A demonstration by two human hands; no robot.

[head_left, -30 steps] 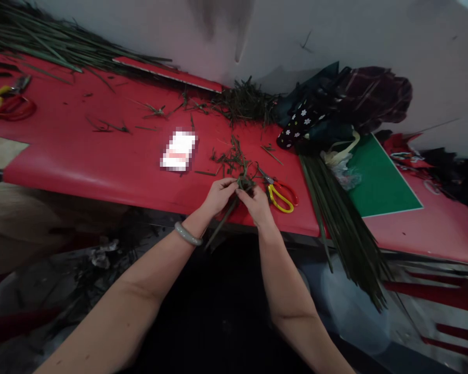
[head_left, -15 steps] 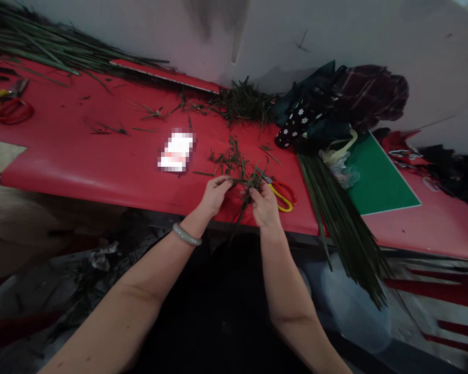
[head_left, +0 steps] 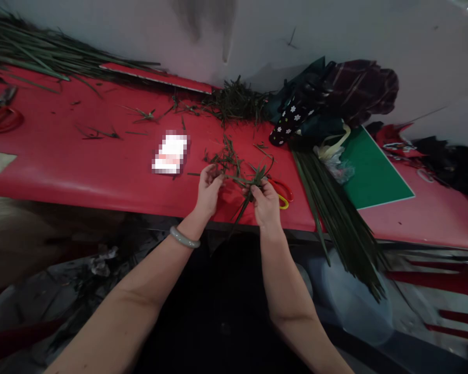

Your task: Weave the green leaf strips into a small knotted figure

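My right hand (head_left: 267, 203) pinches a small knotted piece of green palm leaf (head_left: 258, 179), its pointed ends sticking out upward and toward me. One narrow leaf strip (head_left: 236, 178) runs left from the knot to the fingertips of my left hand (head_left: 209, 191). The left thumb and fingers are curled about that strip's end, though the exact contact is small and dim. Just behind my right hand lie scissors (head_left: 284, 200) with red and yellow handles, partly covered. Leaf scraps (head_left: 228, 156) are scattered beyond my hands.
On the red tabletop (head_left: 113, 176) lies a phone (head_left: 170, 153) with a blurred screen. Long leaves (head_left: 339, 228) overhang the front edge at right, near a green board (head_left: 378, 176). A scrap heap (head_left: 237, 101) and dark umbrellas (head_left: 359, 88) sit along the wall. More scissors (head_left: 2, 114) lie far left.
My left hand has moved slightly left from the knot, its fingers loosening a little, with more strip showing between the hands. The knot has tilted in my right hand. The view has shifted slightly.
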